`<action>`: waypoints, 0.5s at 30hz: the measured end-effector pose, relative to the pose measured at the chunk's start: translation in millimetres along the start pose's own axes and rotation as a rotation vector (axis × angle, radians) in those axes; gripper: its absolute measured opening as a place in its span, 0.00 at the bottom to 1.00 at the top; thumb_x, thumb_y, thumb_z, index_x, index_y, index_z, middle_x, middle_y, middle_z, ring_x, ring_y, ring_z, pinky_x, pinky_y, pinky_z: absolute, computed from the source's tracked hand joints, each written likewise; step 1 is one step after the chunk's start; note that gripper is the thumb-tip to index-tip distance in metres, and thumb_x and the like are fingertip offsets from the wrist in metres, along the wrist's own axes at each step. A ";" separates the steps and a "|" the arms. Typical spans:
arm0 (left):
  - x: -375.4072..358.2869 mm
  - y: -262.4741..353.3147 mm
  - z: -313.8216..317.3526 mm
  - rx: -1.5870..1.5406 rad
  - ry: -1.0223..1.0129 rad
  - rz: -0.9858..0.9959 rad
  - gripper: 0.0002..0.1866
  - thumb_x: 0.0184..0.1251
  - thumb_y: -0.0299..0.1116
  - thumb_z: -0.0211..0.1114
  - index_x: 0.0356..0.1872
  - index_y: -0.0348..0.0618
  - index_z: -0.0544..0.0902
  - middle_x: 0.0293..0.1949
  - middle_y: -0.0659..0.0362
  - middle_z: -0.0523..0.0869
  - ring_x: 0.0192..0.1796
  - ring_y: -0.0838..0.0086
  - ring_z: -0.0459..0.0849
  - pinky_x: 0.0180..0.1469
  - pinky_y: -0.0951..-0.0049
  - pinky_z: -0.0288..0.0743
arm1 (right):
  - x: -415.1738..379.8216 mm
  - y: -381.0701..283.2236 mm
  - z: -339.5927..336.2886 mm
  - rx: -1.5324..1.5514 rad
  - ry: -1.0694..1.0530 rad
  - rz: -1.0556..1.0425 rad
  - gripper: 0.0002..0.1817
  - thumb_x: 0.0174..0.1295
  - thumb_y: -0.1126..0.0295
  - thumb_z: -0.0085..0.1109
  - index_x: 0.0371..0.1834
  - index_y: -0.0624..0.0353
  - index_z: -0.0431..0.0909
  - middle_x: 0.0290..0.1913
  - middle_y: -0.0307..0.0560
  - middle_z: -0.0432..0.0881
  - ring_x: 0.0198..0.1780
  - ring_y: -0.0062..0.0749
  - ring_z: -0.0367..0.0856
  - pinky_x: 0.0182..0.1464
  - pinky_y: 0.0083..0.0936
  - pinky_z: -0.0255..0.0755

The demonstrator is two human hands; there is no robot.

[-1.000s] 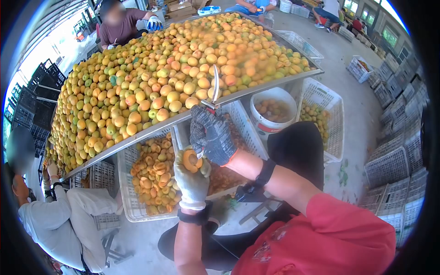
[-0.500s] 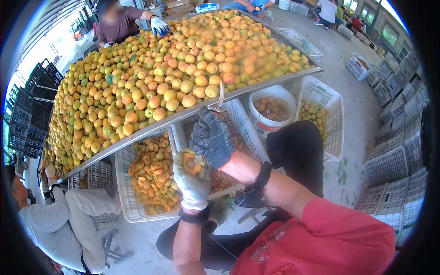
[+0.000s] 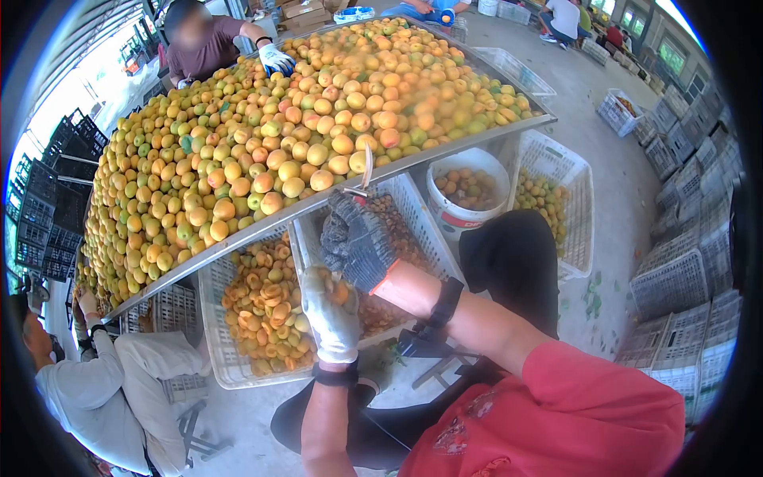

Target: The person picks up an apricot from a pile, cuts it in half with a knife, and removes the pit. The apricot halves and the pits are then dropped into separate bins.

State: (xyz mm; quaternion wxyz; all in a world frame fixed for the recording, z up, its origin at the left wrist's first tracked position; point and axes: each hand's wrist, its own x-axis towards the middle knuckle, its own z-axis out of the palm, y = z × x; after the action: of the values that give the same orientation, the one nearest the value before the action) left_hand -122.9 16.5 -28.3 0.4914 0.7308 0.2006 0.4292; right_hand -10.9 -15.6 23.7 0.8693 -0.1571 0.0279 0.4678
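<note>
Two gloved hands [image 3: 329, 318] [image 3: 355, 242], fruit [image 3: 341, 292], knife [image 3: 367, 167], partly hidden crate [image 3: 430, 225], table [image 3: 477, 144] beyond

Looking forward and down from the wearer's head, fairly near, above left hand [image 3: 329, 316] and right hand [image 3: 358, 242], facing across the heaped table [image 3: 509, 133] to the floor [image 3: 556, 75] beyond, wide enough to curve the edges.

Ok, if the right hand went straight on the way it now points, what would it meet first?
The right hand would probably meet the metal rim of the table piled with fruit. Depth is unclear, so it might pass below the rim instead.
</note>
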 end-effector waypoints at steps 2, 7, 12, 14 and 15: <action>10.8 24.5 -2.8 -0.606 -0.049 -0.578 0.06 0.72 0.32 0.53 0.42 0.44 0.76 0.34 0.64 0.73 0.34 0.84 0.69 0.31 0.85 0.66 | -6.1 -1.6 12.8 -0.037 0.109 -0.057 0.18 0.69 0.57 0.51 0.20 0.46 0.65 0.13 0.33 0.59 0.11 0.26 0.58 0.14 0.25 0.52; 6.0 -25.5 5.9 -0.281 -0.060 -0.342 0.13 0.73 0.37 0.53 0.41 0.36 0.76 0.30 0.67 0.71 0.34 0.84 0.68 0.33 0.83 0.65 | -1.1 -3.6 -15.3 -0.032 0.018 -0.075 0.16 0.69 0.58 0.52 0.22 0.46 0.67 0.13 0.32 0.60 0.11 0.26 0.59 0.13 0.25 0.54; 20.2 -14.8 -11.7 -0.105 -0.199 -0.472 0.15 0.72 0.39 0.55 0.38 0.34 0.78 0.28 0.63 0.77 0.30 0.82 0.72 0.30 0.79 0.67 | 10.9 -17.2 -30.0 0.045 -0.110 -0.030 0.13 0.66 0.59 0.57 0.24 0.47 0.71 0.14 0.31 0.64 0.11 0.24 0.61 0.11 0.25 0.54; 24.9 -72.8 -42.6 0.413 -0.202 -0.122 0.13 0.68 0.38 0.57 0.38 0.37 0.80 0.27 0.54 0.80 0.29 0.73 0.76 0.29 0.73 0.69 | 20.2 -29.2 -42.0 -0.750 0.132 -0.078 0.10 0.64 0.62 0.61 0.26 0.50 0.74 0.15 0.31 0.67 0.12 0.20 0.63 0.10 0.22 0.54; 32.1 -82.6 -57.9 0.584 -0.173 -0.126 0.13 0.67 0.39 0.58 0.38 0.37 0.80 0.27 0.51 0.81 0.29 0.69 0.77 0.29 0.71 0.70 | 19.9 -35.5 -43.8 -0.744 0.120 -0.081 0.10 0.64 0.62 0.61 0.26 0.50 0.74 0.15 0.31 0.67 0.12 0.20 0.63 0.10 0.22 0.54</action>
State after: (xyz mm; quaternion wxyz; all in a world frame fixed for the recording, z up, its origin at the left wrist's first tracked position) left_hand -142.3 107.1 -79.3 0.3014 0.8610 0.3180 0.2582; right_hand 33.8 -30.9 -13.0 0.7676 -0.4901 -0.0991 0.4010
